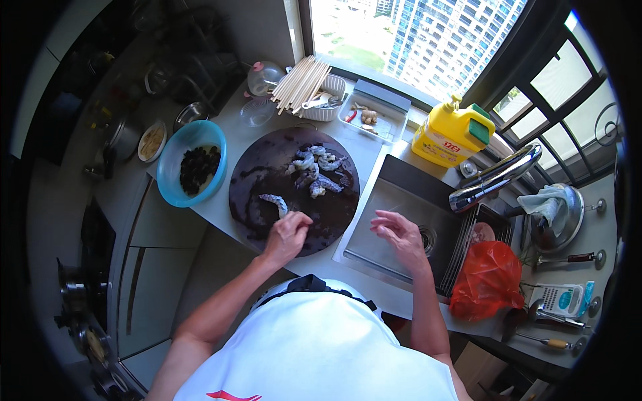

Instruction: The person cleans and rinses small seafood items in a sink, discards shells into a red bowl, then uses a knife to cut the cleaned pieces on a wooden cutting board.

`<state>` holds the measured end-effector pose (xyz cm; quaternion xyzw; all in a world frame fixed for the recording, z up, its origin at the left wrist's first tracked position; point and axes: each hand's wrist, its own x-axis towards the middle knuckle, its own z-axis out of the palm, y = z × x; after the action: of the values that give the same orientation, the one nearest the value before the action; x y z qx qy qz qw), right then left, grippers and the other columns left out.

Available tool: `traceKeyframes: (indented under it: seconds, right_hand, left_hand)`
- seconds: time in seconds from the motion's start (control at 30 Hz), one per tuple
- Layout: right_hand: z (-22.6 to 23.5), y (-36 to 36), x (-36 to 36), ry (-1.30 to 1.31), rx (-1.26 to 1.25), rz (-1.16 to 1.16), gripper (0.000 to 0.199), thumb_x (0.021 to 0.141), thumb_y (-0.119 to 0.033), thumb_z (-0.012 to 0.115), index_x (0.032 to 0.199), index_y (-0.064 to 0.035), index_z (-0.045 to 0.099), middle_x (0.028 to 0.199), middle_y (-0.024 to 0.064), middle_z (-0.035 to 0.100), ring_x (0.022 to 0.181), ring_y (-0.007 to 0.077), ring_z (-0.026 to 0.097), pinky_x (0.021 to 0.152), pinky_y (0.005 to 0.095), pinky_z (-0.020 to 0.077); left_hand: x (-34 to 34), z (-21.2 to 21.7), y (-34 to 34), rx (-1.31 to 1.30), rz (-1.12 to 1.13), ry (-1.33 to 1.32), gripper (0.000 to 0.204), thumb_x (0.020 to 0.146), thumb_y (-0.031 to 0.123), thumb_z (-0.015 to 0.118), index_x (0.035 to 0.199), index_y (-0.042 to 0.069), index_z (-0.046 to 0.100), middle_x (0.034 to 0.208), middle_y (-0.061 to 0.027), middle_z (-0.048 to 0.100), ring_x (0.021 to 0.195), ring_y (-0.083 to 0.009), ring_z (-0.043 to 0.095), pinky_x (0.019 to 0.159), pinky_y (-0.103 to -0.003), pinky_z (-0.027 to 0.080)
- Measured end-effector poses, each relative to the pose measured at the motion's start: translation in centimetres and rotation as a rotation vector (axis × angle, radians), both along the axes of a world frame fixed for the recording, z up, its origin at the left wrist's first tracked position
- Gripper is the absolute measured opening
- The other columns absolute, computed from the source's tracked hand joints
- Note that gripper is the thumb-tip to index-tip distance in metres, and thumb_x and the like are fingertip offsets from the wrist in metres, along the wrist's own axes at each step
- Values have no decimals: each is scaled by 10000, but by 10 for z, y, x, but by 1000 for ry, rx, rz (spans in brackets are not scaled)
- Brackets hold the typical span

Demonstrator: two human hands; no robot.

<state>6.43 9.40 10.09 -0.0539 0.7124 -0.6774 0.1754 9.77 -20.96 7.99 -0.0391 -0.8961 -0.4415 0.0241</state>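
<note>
Single raw grey shrimp lies on round dark wooden chopping board, near the board's front edge, apart from pile of grey shrimps at the board's far right. Left hand rests on the board just beside the single shrimp, fingers curled, fingertips at its tail end; whether it grips anything, cannot tell. Right hand hovers over steel sink, fingers spread, holding nothing. Yellow plastic jug with green cap and red label stands at the worktop's back edge behind the sink. Blue plastic bowl of dark pieces sits left of board. Orange plastic bag slumps right of sink.
</note>
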Motion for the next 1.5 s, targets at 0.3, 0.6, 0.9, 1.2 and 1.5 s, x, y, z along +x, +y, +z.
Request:
traceKeyframes:
  seconds: [0.3, 0.6, 0.9, 1.2, 1.5]
  right_hand:
    - [-47, 40, 46, -244, 233, -38, 389, 969, -71, 649, 1353, -35, 594, 1087, 158, 716, 965, 220, 712, 862, 363, 585]
    - [24, 20, 5, -130, -196, 94, 356, 975, -74, 631, 1309, 45, 600, 1125, 184, 717, 982, 259, 722, 875, 351, 582]
    - [-29, 3, -7, 16, 123, -245, 280, 991, -68, 608, 1255, 25, 627, 1032, 146, 706, 879, 220, 713, 793, 336, 593]
    - [-42, -76, 10, 18, 29, -538, 277, 1001, -98, 623, 1262, -6, 622, 990, 92, 724, 799, 145, 711, 715, 254, 585]
    - [-18, -171, 9, 48, -30, -677, 319, 1004, -136, 638, 1290, 1, 599, 1008, 84, 702, 800, 127, 695, 730, 242, 579]
  left_hand:
    - [-20, -47, -31, 4, 257, -69, 444, 800, 55, 735, 1228, 85, 618, 952, -158, 621, 808, -281, 654, 779, -401, 546]
    - [10, -12, -17, 304, 282, -77, 101, 937, 106, 690, 949, 6, 680, 776, -41, 671, 615, -95, 650, 541, -246, 539]
    - [35, -38, -134, 1065, 790, -225, 392, 969, 317, 697, 1204, 31, 566, 937, -99, 639, 710, -164, 669, 609, -303, 585]
    - [2, -56, -283, 1465, 943, -221, 382, 926, 241, 670, 1233, 43, 557, 1162, -157, 654, 997, -289, 672, 837, -410, 601]
    - [8, -54, -316, 1404, 828, -448, 559, 822, 12, 596, 1362, 84, 474, 1145, -140, 616, 955, -297, 691, 786, -509, 627]
